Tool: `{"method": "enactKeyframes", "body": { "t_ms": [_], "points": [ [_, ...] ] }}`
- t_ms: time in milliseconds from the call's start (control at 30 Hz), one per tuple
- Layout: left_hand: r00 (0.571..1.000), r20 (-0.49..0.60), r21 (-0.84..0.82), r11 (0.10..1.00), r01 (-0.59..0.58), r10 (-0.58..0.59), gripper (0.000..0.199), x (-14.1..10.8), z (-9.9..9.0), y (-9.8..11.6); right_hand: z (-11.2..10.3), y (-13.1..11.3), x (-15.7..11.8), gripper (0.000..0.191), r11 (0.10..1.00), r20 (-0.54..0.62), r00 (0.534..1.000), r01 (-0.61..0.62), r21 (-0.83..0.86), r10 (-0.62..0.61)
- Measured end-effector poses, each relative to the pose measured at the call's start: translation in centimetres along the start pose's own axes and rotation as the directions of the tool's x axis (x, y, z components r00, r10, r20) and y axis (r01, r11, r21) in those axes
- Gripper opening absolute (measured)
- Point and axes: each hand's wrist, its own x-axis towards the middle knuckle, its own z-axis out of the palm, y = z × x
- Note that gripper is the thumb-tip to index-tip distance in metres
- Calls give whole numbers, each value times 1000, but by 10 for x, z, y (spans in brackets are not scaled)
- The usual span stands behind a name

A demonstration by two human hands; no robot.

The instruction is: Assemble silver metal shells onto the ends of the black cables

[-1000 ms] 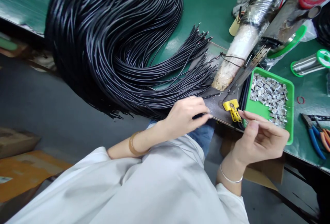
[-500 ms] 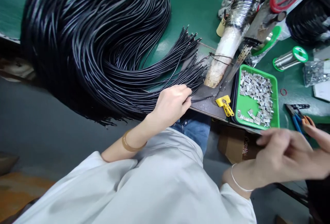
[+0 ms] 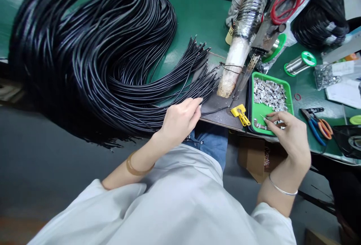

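My left hand (image 3: pixel 182 117) is closed at the near side of a large bundle of black cables (image 3: pixel 113 68). From its fingers a single black cable (image 3: pixel 216 111) runs right across the grey board (image 3: pixel 222 119), its tip close to a yellow clip (image 3: pixel 241 114). Over the green tray (image 3: pixel 291 98) my right hand (image 3: pixel 293 134) is closed in a pinch. A thin silvery piece (image 3: pixel 264 117) shows at its fingertips; its exact kind is unclear. Small metal connector shells (image 3: pixel 269 92) lie loose in the tray, some hidden behind the right hand.
A taped fume hose (image 3: pixel 231 64) hangs down over the board, beside a metal stand holding red wire (image 3: pixel 284 8). Solder spools (image 3: pixel 300 63), pliers (image 3: pixel 313 124) and a bag of small parts (image 3: pixel 327 76) are to the right. A cardboard box (image 3: pixel 251 158) is below the table edge.
My right hand has moved left from beyond the tray to over it and now pinches a thin silvery piece. My left hand stays closed on the cable. The view has shifted slightly right.
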Motion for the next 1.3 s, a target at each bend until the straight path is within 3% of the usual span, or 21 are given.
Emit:
{"method": "enactKeyframes", "body": {
  "t_ms": [233, 333, 400, 500, 600, 633, 667, 700, 767, 800, 833, 933, 967, 1033, 1133, 1200, 1300],
  "points": [
    [997, 60, -17, 999, -41, 42, 28, 1, -5, -4, -1, -9, 5, 17, 941, 34, 997, 73, -330, -65],
    [1000, 10, -160, 987, 5, -4, 23, 3, -11, -4, 1, -13, 7, 13, 894, 44, 997, 73, -441, -60],
    [994, -37, -314, 946, 88, -105, 20, 5, -17, -5, 3, -15, 9, 11, 860, 23, 999, 54, -507, -49],
    [922, -125, -603, 766, 223, -367, 14, 7, -22, -9, 7, -13, 14, 12, 846, -25, 999, 22, -532, -42],
    [788, -176, -868, 471, 158, -589, 10, 10, -25, -12, 9, -6, 19, 13, 888, -88, 995, -1, -460, -45],
    [775, -161, -914, 388, 117, -612, 12, 11, -27, -12, 10, -3, 19, 13, 900, -105, 994, -10, -435, -40],
    [792, -124, -943, 319, 93, -598, 13, 13, -29, -10, 10, 0, 20, 12, 908, -118, 992, -21, -418, -31],
    [839, -62, -960, 262, 98, -540, 15, 14, -33, -7, 9, 2, 20, 12, 913, -124, 992, -30, -406, -23],
    [945, 137, -961, 192, 200, -297, 16, 18, -39, 5, 7, 5, 19, 12, 921, -109, 994, -36, -387, -7],
    [956, 257, -940, 194, 280, -139, 15, 19, -42, 13, 6, 6, 18, 11, 927, -90, 996, -29, -373, -6],
    [923, 385, -902, 215, 374, 7, 13, 20, -43, 21, 4, 7, 18, 11, 934, -67, 998, -15, -357, -9],
    [791, 528, -839, 339, 427, 310, 16, 20, -31, 43, -2, 11, 17, 12, 952, -35, 999, 14, -306, -26],
    [781, 552, -819, 367, 441, 292, 19, 19, -23, 48, -4, 13, 17, 13, 959, -28, 999, 19, -282, -28],
    [819, 553, -806, 347, 479, 153, 16, 16, -3, 51, -8, 18, 19, 14, 980, 6, 1000, 28, -195, -27],
    [840, 541, -828, 152, 540, -40, 16, 12, 22, 46, -11, 24, 22, 18, 996, 59, 998, 36, -76, -31],
    [848, 522, -845, 84, 529, -90, 15, 10, 29, 42, -8, 25, 24, 19, 993, 46, 998, 41, -110, -36],
    [855, 508, -855, 56, 515, -102, 13, 10, 28, 40, 1, 23, 27, 15, 958, -33, 998, 49, -281, -60]
  ]
}}
